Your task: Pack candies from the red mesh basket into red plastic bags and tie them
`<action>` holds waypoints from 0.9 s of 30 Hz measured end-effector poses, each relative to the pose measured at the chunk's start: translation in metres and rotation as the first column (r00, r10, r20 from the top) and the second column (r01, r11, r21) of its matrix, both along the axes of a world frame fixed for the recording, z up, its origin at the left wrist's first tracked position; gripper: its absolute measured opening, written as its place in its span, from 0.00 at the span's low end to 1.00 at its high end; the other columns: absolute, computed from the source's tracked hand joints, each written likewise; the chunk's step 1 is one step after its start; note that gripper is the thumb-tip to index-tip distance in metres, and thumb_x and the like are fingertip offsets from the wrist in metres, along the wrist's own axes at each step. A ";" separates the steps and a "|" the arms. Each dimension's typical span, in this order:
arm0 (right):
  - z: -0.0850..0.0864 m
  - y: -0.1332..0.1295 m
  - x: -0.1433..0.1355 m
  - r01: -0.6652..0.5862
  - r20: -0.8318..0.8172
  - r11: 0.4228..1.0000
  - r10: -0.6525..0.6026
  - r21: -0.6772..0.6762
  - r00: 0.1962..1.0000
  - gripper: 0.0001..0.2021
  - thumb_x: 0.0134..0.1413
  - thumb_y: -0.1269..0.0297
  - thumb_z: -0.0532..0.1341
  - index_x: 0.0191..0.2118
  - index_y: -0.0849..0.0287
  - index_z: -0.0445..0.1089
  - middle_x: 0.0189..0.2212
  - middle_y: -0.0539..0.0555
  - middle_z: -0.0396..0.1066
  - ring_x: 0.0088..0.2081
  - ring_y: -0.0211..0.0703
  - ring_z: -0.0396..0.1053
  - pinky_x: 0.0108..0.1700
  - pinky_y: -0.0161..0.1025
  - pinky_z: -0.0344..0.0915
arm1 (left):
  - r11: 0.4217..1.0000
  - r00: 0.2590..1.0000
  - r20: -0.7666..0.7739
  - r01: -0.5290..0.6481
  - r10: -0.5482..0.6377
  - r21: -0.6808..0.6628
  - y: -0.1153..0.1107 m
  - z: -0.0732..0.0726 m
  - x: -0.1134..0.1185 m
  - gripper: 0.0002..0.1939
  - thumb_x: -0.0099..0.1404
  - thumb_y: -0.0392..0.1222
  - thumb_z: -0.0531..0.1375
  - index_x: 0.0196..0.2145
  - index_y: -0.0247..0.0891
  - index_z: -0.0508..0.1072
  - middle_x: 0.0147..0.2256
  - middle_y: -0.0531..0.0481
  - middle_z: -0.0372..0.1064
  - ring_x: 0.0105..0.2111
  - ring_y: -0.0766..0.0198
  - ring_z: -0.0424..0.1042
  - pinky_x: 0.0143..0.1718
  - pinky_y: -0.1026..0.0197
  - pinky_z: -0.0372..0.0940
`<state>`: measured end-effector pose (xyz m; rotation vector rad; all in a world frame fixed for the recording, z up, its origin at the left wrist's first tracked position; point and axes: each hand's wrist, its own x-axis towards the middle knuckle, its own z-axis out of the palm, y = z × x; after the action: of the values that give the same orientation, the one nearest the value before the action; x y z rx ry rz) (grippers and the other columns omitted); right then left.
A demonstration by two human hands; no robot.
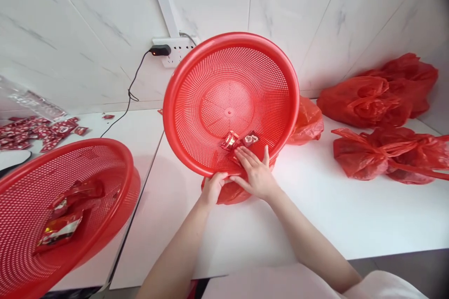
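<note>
A red mesh plastic basket is tilted toward me at the middle of the table. A few small red packets lie at its low front side. My left hand is closed at the front rim, thumb along the edge; its other fingers are mostly hidden. Inside the low side, my right hand lies with fingers stretched over the packets, thumb near the rim. Beneath the front rim shows a red plastic bag. Whether my left hand also grips this bag cannot be made out.
Another red basket with several red packets stands at left. Behind it lies a pile of small red sachets. Tied red bags sit at right. A black plug and its cord run from the wall socket. A seam divides the white tables.
</note>
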<state>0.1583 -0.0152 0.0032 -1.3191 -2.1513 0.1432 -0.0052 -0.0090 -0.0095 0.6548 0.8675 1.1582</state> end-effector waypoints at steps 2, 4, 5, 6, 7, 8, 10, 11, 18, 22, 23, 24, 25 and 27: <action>-0.002 0.001 0.000 -0.077 -0.031 0.997 0.077 -0.012 0.997 0.30 0.58 0.49 0.58 0.62 0.57 0.58 0.57 0.60 0.66 0.59 0.54 0.61 0.65 0.67 0.25 | 1.000 1.000 -0.006 -0.021 0.021 0.004 0.000 -0.003 0.000 0.16 0.49 0.35 0.62 0.38 0.34 0.77 0.39 0.44 0.77 0.45 0.45 0.74 0.43 0.47 0.70; -0.004 0.002 0.000 -0.141 -0.115 0.990 0.138 -0.017 0.984 0.21 0.60 0.55 0.58 0.57 0.55 0.66 0.52 0.57 0.71 0.55 0.50 0.67 0.66 0.62 0.38 | 0.999 0.999 -0.008 -0.036 0.036 0.014 0.002 -0.005 -0.003 0.15 0.49 0.36 0.62 0.37 0.34 0.77 0.37 0.44 0.77 0.43 0.46 0.74 0.43 0.46 0.70; -0.004 0.002 0.000 -0.154 -0.184 0.988 0.145 -0.032 0.972 0.18 0.61 0.57 0.57 0.55 0.54 0.68 0.49 0.55 0.73 0.52 0.48 0.69 0.65 0.58 0.47 | 0.999 0.999 -0.006 -0.039 0.039 0.021 0.004 -0.005 -0.005 0.14 0.49 0.36 0.61 0.36 0.33 0.77 0.36 0.44 0.77 0.42 0.46 0.75 0.44 0.45 0.69; -0.004 0.002 0.000 -0.154 -0.271 0.986 0.131 -0.066 0.954 0.15 0.62 0.58 0.57 0.52 0.53 0.70 0.47 0.54 0.75 0.50 0.46 0.71 0.62 0.54 0.56 | 0.998 0.999 -0.003 -0.047 0.047 0.030 0.006 -0.004 -0.007 0.14 0.49 0.36 0.61 0.36 0.32 0.77 0.36 0.44 0.77 0.42 0.46 0.75 0.45 0.45 0.69; -0.004 0.001 0.000 -0.149 -0.364 0.982 0.097 -0.116 0.926 0.14 0.62 0.58 0.56 0.51 0.52 0.71 0.46 0.53 0.75 0.48 0.45 0.73 0.58 0.49 0.63 | 0.998 0.998 -0.001 -0.056 0.057 0.039 0.007 -0.003 -0.009 0.14 0.49 0.37 0.61 0.36 0.32 0.77 0.35 0.43 0.77 0.42 0.45 0.75 0.46 0.44 0.69; -0.004 0.001 0.001 -0.140 -0.447 0.974 0.047 -0.177 0.893 0.14 0.62 0.57 0.56 0.50 0.52 0.72 0.45 0.53 0.76 0.46 0.45 0.74 0.53 0.46 0.68 | 0.997 0.998 0.000 -0.063 0.063 0.045 0.009 -0.002 -0.011 0.14 0.49 0.37 0.61 0.36 0.31 0.77 0.35 0.42 0.77 0.42 0.45 0.75 0.47 0.43 0.68; -0.004 0.002 0.002 -0.130 -0.545 0.944 -0.059 -0.302 0.836 0.15 0.62 0.55 0.56 0.50 0.52 0.72 0.42 0.52 0.77 0.43 0.46 0.75 0.46 0.42 0.72 | 0.995 0.997 -0.003 -0.082 0.082 0.050 0.012 0.002 -0.015 0.15 0.49 0.38 0.61 0.36 0.30 0.77 0.35 0.41 0.77 0.43 0.44 0.75 0.48 0.43 0.68; -0.005 0.002 0.003 -0.125 -0.566 0.930 -0.099 -0.344 0.818 0.15 0.62 0.54 0.56 0.50 0.52 0.72 0.41 0.51 0.78 0.42 0.47 0.76 0.45 0.42 0.72 | 0.993 0.994 -0.008 -0.108 0.108 0.055 0.014 0.004 -0.017 0.15 0.49 0.38 0.61 0.36 0.30 0.77 0.35 0.41 0.77 0.43 0.44 0.75 0.48 0.43 0.68; -0.006 0.008 0.009 0.003 -0.443 0.987 -0.075 -0.160 0.893 0.17 0.65 0.58 0.52 0.54 0.57 0.69 0.52 0.56 0.71 0.53 0.48 0.69 0.56 0.47 0.66 | 0.968 0.973 0.025 -0.232 0.230 0.100 0.022 0.008 -0.035 0.16 0.49 0.36 0.60 0.37 0.32 0.75 0.39 0.43 0.77 0.42 0.47 0.75 0.47 0.42 0.68; -0.004 0.007 0.011 -0.011 -0.337 0.996 -0.018 -0.084 0.941 0.19 0.64 0.58 0.53 0.56 0.58 0.66 0.58 0.58 0.65 0.58 0.49 0.63 0.61 0.52 0.60 | 0.971 0.980 0.042 -0.200 0.196 0.129 0.025 0.005 -0.044 0.17 0.50 0.35 0.60 0.40 0.32 0.76 0.41 0.41 0.76 0.43 0.48 0.75 0.48 0.43 0.68; -0.004 0.007 0.011 0.005 -0.340 0.998 -0.027 -0.067 0.940 0.18 0.65 0.59 0.53 0.56 0.58 0.67 0.57 0.58 0.66 0.57 0.48 0.64 0.60 0.51 0.61 | 0.969 0.978 0.039 -0.207 0.204 0.136 0.025 0.005 -0.044 0.17 0.50 0.35 0.60 0.40 0.32 0.76 0.41 0.42 0.76 0.43 0.48 0.75 0.48 0.43 0.68; -0.003 0.006 0.011 0.019 -0.350 0.999 -0.034 -0.046 0.936 0.17 0.65 0.60 0.53 0.55 0.58 0.67 0.55 0.58 0.67 0.56 0.47 0.65 0.59 0.50 0.63 | 0.967 0.976 0.031 -0.216 0.214 0.138 0.024 0.006 -0.044 0.17 0.50 0.35 0.60 0.40 0.32 0.76 0.40 0.42 0.77 0.42 0.48 0.75 0.47 0.43 0.68; -0.003 0.006 0.011 0.035 -0.365 0.999 -0.040 -0.020 0.930 0.16 0.65 0.61 0.53 0.54 0.58 0.68 0.54 0.58 0.68 0.56 0.47 0.65 0.58 0.48 0.64 | 0.966 0.975 0.022 -0.222 0.221 0.134 0.023 0.007 -0.043 0.16 0.49 0.35 0.60 0.38 0.32 0.76 0.39 0.43 0.77 0.42 0.48 0.75 0.46 0.43 0.69; -0.002 0.004 0.010 0.063 -0.389 0.997 -0.042 0.041 0.920 0.15 0.64 0.64 0.53 0.53 0.57 0.68 0.53 0.59 0.68 0.55 0.45 0.66 0.57 0.46 0.65 | 0.970 0.976 -0.001 -0.216 0.217 0.113 0.020 0.009 -0.037 0.15 0.48 0.36 0.61 0.35 0.32 0.76 0.36 0.43 0.77 0.41 0.47 0.75 0.44 0.44 0.70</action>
<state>0.1683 -0.0108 0.0012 -1.2008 -1.7704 0.2982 -0.0422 0.0109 -0.0006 0.6720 0.9067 1.4086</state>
